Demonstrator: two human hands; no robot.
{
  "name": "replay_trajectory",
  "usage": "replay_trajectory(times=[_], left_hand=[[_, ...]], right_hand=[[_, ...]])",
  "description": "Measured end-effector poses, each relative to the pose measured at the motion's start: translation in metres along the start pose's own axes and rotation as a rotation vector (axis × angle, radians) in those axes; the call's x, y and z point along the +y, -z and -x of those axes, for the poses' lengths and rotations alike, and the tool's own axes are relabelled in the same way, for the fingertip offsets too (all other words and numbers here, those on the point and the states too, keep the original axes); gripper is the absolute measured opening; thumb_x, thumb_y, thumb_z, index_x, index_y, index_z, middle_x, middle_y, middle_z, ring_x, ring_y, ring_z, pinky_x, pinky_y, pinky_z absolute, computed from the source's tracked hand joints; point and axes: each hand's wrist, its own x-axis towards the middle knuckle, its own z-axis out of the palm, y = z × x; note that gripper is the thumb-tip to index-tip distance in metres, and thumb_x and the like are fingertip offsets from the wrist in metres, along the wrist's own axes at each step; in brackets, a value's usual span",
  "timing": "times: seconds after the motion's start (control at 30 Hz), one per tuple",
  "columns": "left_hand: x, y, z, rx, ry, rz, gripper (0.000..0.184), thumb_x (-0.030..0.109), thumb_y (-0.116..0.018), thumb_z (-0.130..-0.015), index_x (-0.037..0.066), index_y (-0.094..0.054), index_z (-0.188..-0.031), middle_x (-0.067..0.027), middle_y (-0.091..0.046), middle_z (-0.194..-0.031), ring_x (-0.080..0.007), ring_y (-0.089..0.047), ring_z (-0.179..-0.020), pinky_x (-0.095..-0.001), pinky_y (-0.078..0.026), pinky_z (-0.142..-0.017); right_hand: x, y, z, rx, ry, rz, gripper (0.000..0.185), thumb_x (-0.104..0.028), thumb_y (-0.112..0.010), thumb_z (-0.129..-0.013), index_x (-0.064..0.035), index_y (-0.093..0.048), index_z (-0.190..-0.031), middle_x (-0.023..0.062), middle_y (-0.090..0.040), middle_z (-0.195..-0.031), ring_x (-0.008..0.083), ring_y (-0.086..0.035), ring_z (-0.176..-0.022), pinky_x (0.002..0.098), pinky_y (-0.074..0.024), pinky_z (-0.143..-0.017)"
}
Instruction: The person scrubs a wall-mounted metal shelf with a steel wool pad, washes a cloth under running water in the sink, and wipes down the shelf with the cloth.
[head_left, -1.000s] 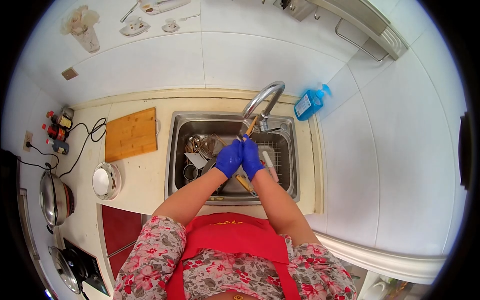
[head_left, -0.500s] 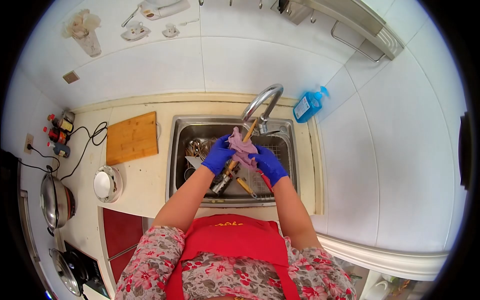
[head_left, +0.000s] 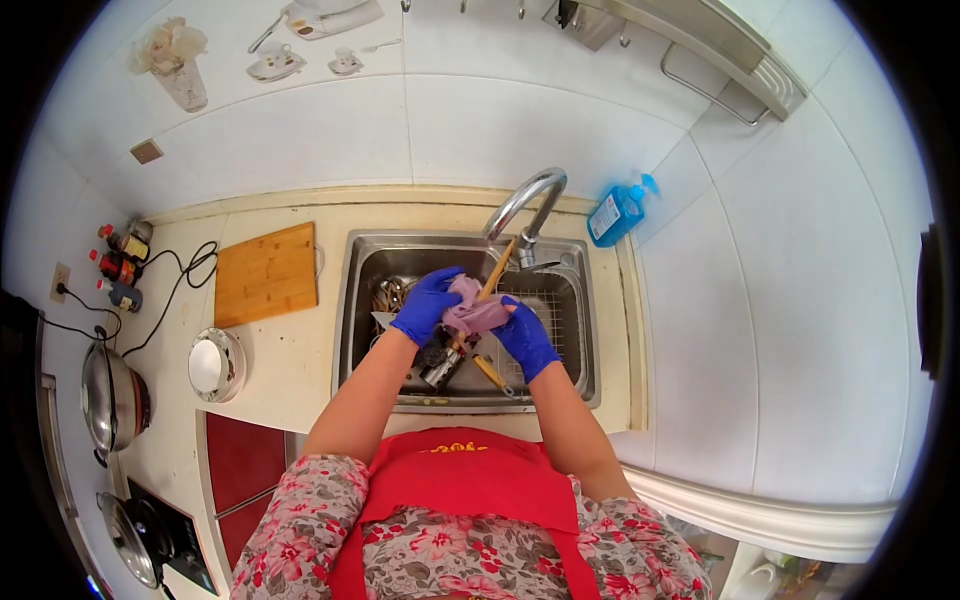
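In blue gloves, my left hand [head_left: 425,305] and my right hand [head_left: 526,338] are closed on a crumpled mauve cloth [head_left: 475,307] above the sink. A wooden rod [head_left: 498,270] leans under the faucet and passes behind the cloth; whether a hand also grips it I cannot tell. Inside the steel sink [head_left: 345,340] lie a yellow-handled utensil [head_left: 488,371], a shiny metal cylinder [head_left: 440,372] and, at the left, a pile of metal utensils [head_left: 388,296]. A wire rack [head_left: 550,312] sits at the sink's right side. My left hand hides part of the pile.
The curved faucet [head_left: 540,185] rises behind my hands. A blue pump bottle [head_left: 617,213] stands at its right. Left of the sink are a wooden cutting board [head_left: 265,275], stacked bowls [head_left: 212,362], several sauce bottles [head_left: 120,268], a black cord [head_left: 185,270] and a lidded pan [head_left: 112,398].
My left hand has shifted left and turned, and my right hand has come slightly left and down. The cloth is more bunched. A red item below my right hand is now hidden.
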Motion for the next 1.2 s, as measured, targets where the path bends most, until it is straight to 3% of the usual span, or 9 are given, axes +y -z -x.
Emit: replay_trajectory(times=[0.13, 0.27, 0.33, 0.5, 0.67, 0.8, 0.87, 1.03, 1.2], left_hand=[[-0.027, 0.038, 0.001, 0.074, 0.028, -0.378, 0.054, -0.002, -0.065, -0.074, -0.001, -0.052, -0.127, -0.0107, -0.062, -0.112, -0.0181, -0.060, -0.100, -0.0285, -0.049, -0.087], [-0.038, 0.040, 0.018, -0.192, 0.345, -0.554, 0.047, 0.017, -0.065, -0.085, 0.001, -0.053, -0.127, -0.0125, -0.064, -0.106, -0.0201, -0.060, -0.098, -0.0309, -0.048, -0.085], [-0.045, 0.035, 0.015, -0.296, 0.299, -1.104, 0.046, 0.030, -0.054, -0.093, 0.002, -0.051, -0.128, -0.0116, -0.065, -0.106, -0.0200, -0.059, -0.096, -0.0315, -0.046, -0.088], [-0.059, 0.018, 0.007, 0.006, 0.390, -0.420, 0.054, 0.048, -0.040, -0.097, 0.006, -0.049, -0.131, -0.0111, -0.059, -0.121, -0.0200, -0.055, -0.107, -0.0324, -0.042, -0.093], [-0.062, 0.021, 0.000, -0.022, 0.313, 0.600, 0.057, 0.045, -0.044, -0.097, 0.003, -0.043, -0.134, -0.0121, -0.051, -0.132, -0.0215, -0.049, -0.120, -0.0354, -0.038, -0.103], [-0.033, 0.033, 0.012, -0.169, 0.322, 0.657, 0.050, 0.037, -0.052, -0.095, 0.001, -0.048, -0.129, -0.0109, -0.056, -0.127, -0.0233, -0.054, -0.114, -0.0370, -0.040, -0.102], [-0.020, 0.043, 0.014, -0.205, 0.114, 0.291, 0.043, 0.030, -0.056, -0.092, 0.001, -0.053, -0.124, -0.0106, -0.060, -0.122, -0.0231, -0.057, -0.110, -0.0367, -0.042, -0.101], [-0.009, 0.051, 0.003, 0.061, 0.344, 0.367, 0.040, 0.028, -0.060, -0.090, 0.002, -0.056, -0.120, -0.0098, -0.061, -0.119, -0.0209, -0.059, -0.107, -0.0349, -0.046, -0.093], [0.005, 0.057, 0.003, 0.118, 0.188, -0.459, 0.028, 0.025, -0.063, -0.089, 0.002, -0.065, -0.105, -0.0054, -0.068, -0.097, -0.0137, -0.064, -0.084, -0.0272, -0.050, -0.077]], right_hand=[[-0.012, -0.013, 0.008, 0.133, 0.119, -0.033, 0.039, -0.011, -0.056, -0.086, -0.0001, -0.050, -0.123, 0.0111, -0.058, -0.115, 0.0222, -0.056, -0.108, 0.0326, -0.0458, -0.095], [-0.020, -0.037, 0.020, 0.053, 0.137, 0.173, 0.041, -0.010, -0.055, -0.087, -0.0033, -0.046, -0.127, 0.0127, -0.058, -0.112, 0.0229, -0.060, -0.100, 0.0306, -0.0504, -0.084], [-0.024, -0.042, 0.019, 0.053, 0.055, 0.199, 0.043, -0.008, -0.055, -0.086, -0.0031, -0.046, -0.128, 0.0114, -0.059, -0.107, 0.0213, -0.062, -0.092, 0.0288, -0.0518, -0.078], [-0.032, -0.069, 0.023, -0.131, -0.051, 0.213, 0.045, -0.003, -0.052, -0.083, -0.0026, -0.046, -0.128, 0.0080, -0.061, -0.095, 0.0169, -0.063, -0.070, 0.0242, -0.0532, -0.062], [-0.041, -0.088, 0.032, -0.079, -0.084, -0.091, 0.051, 0.000, -0.051, -0.079, -0.0031, -0.046, -0.130, 0.0113, -0.057, -0.114, 0.0210, -0.060, -0.098, 0.0302, -0.0515, -0.084], [-0.053, -0.070, 0.042, -0.020, 0.031, 0.031, 0.061, 0.002, -0.052, -0.077, -0.0028, -0.040, -0.137, 0.0123, -0.052, -0.125, 0.0217, -0.055, -0.109, 0.0322, -0.0474, -0.092], [-0.057, -0.052, 0.038, 0.108, 0.074, 0.373, 0.067, 0.001, -0.053, -0.078, -0.0025, -0.033, -0.143, 0.0112, -0.056, -0.121, 0.0187, -0.057, -0.104, 0.0301, -0.0473, -0.088], [-0.056, -0.039, 0.037, 0.197, 0.143, 0.703, 0.068, -0.002, -0.054, -0.079, 0.0003, -0.031, -0.143, 0.0114, -0.058, -0.118, 0.0173, -0.059, -0.099, 0.0253, -0.0469, -0.086], [-0.053, -0.022, 0.029, 0.125, 0.120, 0.803, 0.056, -0.001, -0.054, -0.077, 0.0002, -0.049, -0.133, 0.0113, -0.061, -0.115, 0.0173, -0.059, -0.101, 0.0281, -0.0444, -0.091]])
